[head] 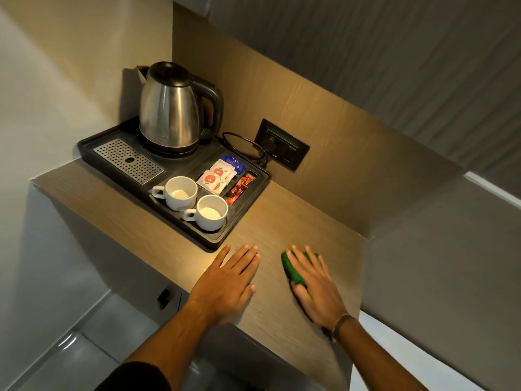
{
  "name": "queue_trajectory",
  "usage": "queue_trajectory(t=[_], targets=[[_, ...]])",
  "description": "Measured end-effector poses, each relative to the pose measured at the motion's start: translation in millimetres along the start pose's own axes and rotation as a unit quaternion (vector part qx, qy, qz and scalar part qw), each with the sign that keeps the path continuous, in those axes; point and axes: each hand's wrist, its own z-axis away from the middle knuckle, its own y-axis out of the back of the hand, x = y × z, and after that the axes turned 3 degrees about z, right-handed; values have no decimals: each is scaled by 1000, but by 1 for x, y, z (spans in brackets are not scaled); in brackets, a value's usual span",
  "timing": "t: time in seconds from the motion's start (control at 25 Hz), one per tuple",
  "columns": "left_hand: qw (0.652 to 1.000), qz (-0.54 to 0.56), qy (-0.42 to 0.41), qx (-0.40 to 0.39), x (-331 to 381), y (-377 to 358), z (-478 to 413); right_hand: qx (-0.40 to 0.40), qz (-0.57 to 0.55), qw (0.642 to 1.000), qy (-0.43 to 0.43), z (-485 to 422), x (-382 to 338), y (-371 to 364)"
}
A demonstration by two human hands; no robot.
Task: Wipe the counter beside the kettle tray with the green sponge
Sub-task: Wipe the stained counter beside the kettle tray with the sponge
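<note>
- Head view: right hand (313, 283) lies flat, fingers spread, pressing the sponge (294, 270) onto the counter (282, 221) — at 4 o'clock from the tray (248, 198).
- Left hand (228, 280) lies open, palm down, bracing.
- Advice — keep even pressure; stroke parallel to the tray's edge, stopping short of it.
</note>
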Motion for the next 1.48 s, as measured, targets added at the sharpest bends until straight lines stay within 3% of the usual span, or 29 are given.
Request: queue_trajectory(t=[0.2, 0.36, 0.48, 0.72, 0.96, 1.04, 1.2, 1.32, 1.4, 1.48], targets=[[1000, 1, -4, -11, -2, -2, -2, 24, 7, 988, -150, -56, 4, 20], [1000, 0, -3, -3, -2, -4, -1, 3, -4, 1000, -25, -9, -29, -6], [1000, 1, -3, -10, -2, -5, -1, 6, 12, 1000, -4, 48, -3, -10], [1000, 5, -4, -16, -3, -5, -2, 49, 12, 978, -200, -22, 20, 15], [1000, -2, 1, -13, 1, 2, 1, 29, 10, 997, -69, 65, -14, -22], [1000, -7, 1, -17, 1, 1, 0, 32, 14, 995, -90, 73, 10, -13], [1000, 0, -2, -19, 0, 0, -2, 51, 29, 978, -202, 5, 5, 5], [1000, -9, -1, -16, -1, -1, -2, 44, 20, 991, -124, -1, -35, -10], [1000, -14, 1, -13, 0, -1, -2, 24, 23, 998, -51, 37, -44, -22], [1000, -10, 1, -12, 0, 0, 0, 18, 22, 999, -36, 74, -31, -22]])
